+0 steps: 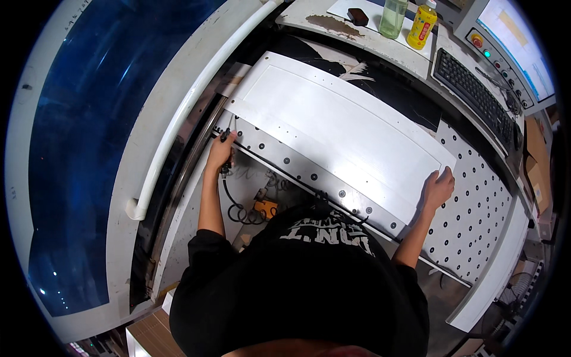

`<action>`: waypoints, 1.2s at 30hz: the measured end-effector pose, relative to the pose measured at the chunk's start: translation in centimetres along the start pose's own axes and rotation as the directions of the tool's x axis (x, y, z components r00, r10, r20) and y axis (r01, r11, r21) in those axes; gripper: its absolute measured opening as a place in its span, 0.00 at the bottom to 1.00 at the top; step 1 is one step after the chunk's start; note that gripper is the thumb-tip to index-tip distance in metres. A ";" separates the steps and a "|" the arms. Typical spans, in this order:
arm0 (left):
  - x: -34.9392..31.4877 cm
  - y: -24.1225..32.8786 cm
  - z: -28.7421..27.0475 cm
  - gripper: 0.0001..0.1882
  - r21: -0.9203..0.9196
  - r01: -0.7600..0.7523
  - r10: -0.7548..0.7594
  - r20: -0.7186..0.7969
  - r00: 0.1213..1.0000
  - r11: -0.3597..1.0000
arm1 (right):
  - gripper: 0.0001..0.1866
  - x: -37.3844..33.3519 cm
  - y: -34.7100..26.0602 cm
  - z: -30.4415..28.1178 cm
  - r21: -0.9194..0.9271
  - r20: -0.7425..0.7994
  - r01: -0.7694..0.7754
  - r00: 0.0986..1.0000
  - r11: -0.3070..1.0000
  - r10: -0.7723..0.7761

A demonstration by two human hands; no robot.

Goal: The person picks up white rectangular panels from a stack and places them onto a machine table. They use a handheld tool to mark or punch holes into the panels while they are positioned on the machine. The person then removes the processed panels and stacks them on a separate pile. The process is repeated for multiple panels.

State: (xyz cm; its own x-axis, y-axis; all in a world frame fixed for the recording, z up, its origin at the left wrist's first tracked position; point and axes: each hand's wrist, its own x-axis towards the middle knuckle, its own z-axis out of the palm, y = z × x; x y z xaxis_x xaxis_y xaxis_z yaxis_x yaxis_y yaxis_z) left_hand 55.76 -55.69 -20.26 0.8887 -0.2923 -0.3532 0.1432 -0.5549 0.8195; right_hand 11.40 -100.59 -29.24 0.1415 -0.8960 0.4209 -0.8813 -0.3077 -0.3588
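A long white panel (333, 137) with small holes and a raised border lies across a perforated work surface in front of me. My left hand (220, 152) is closed round a black air blow gun (225, 135), just off the panel's near left corner. Its thin nozzle points away from me, and a coiled black hose (238, 213) hangs below. At the panel's right end, my right hand (439, 188) grips the edge, fingers over the rim; the thumb's far side is partly hidden.
The work surface (470, 202) has rows of black-ringed holes. A blue-windowed machine cover (89, 119) with a white bar (178, 119) rises at left. Behind stand a green bottle (392, 19), a yellow bottle (422, 25), a keyboard (476, 95) and a control screen (517, 41).
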 end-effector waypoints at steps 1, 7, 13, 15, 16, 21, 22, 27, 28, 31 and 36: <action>0.7 0.0 -0.1 0.24 0.015 0.007 -0.006 -0.049 0.999 1.000 | 0.24 -0.1 0.0 0.0 0.003 -0.006 0.000 1.000 1.000 0.000; 5.2 2.1 -0.1 0.23 -0.077 0.064 -0.062 0.031 0.998 0.995 | 0.25 0.0 0.4 0.1 -0.035 0.003 -0.013 1.000 0.999 0.013; 7.8 7.5 3.2 0.20 -0.172 0.003 0.030 0.184 0.983 0.985 | 0.25 0.0 0.0 -0.2 0.042 -0.005 0.003 1.000 0.999 -0.003; 8.6 9.1 4.3 0.21 -0.208 -0.001 0.042 0.189 0.981 0.978 | 0.25 -0.1 -0.1 -0.3 0.047 -0.020 -0.001 1.000 0.999 0.002; 9.0 9.9 4.7 0.21 -0.245 0.019 0.031 0.199 0.980 0.969 | 0.25 -0.1 -0.1 -0.4 0.050 -0.027 -0.004 1.000 0.999 0.005; 6.4 11.6 9.5 0.24 -0.085 -0.031 0.077 0.624 0.778 0.996 | 0.25 -0.4 0.3 -0.7 0.075 -0.035 -0.032 0.999 0.997 0.034; 5.0 10.9 11.1 0.26 -0.001 -0.174 0.119 0.735 0.667 0.985 | 0.25 -0.3 0.4 -0.6 0.078 -0.039 -0.038 0.998 0.996 0.041; -5.6 10.3 15.1 0.26 0.080 -0.120 -0.105 0.970 -0.219 0.990 | 0.24 0.0 -1.2 -0.9 0.125 -0.010 -0.087 0.996 0.988 0.089; -6.6 10.2 16.3 0.27 0.114 -0.185 -0.167 0.940 -0.297 0.976 | 0.24 0.0 -1.1 -1.0 0.121 -0.011 -0.086 0.996 0.989 0.088; -8.1 12.5 19.0 0.26 -0.009 -0.238 -0.118 0.850 -0.514 0.971 | 0.24 -0.1 0.0 -0.6 0.095 -0.036 -0.086 0.995 0.992 0.089; -7.6 12.0 19.9 0.24 -0.205 -0.063 0.107 0.721 -0.685 0.977 | 0.24 -0.2 0.1 -0.7 0.115 -0.031 -0.089 0.995 0.989 0.093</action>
State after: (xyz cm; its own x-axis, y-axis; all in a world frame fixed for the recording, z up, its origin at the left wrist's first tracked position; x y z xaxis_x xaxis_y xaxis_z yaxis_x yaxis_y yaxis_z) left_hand 42.01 -75.60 -16.71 -0.9072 -0.4207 0.0042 0.1729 -0.3636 0.9153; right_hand 11.02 -100.22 -28.80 0.0449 -0.9104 0.4114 -0.8328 -0.2616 -0.4879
